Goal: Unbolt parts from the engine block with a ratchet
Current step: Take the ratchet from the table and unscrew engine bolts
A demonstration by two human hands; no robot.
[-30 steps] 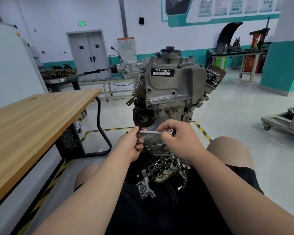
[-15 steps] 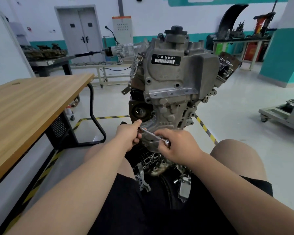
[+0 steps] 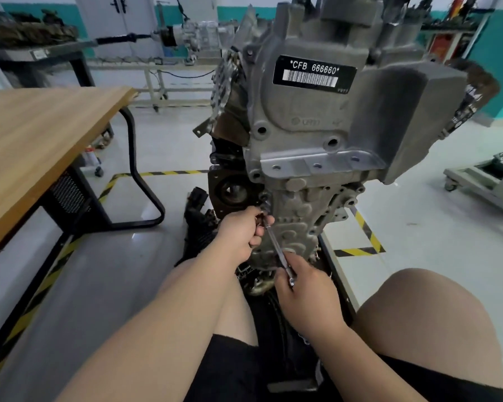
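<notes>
A grey engine block point(image 3: 311, 132) with a black barcode label stands upright in front of me, between my knees. A slim silver ratchet point(image 3: 276, 248) lies slanted against its lower left cover, head up and handle down to the right. My left hand point(image 3: 241, 233) pinches the ratchet's head where it meets the block's left edge. My right hand point(image 3: 305, 288) is closed around the lower end of the handle. The bolt under the head is hidden by my fingers.
A wooden table point(image 3: 41, 134) with black legs runs along my left. Black loose parts point(image 3: 198, 219) lie on the floor at the block's left foot. Yellow-black tape point(image 3: 366, 230) marks the floor. A wheeled stand point(image 3: 488, 181) sits at right, benches behind.
The ratchet handle has swung from level down to a steep slant, my right hand dropping toward me. My left hand stays at the head. The view has moved closer and lower.
</notes>
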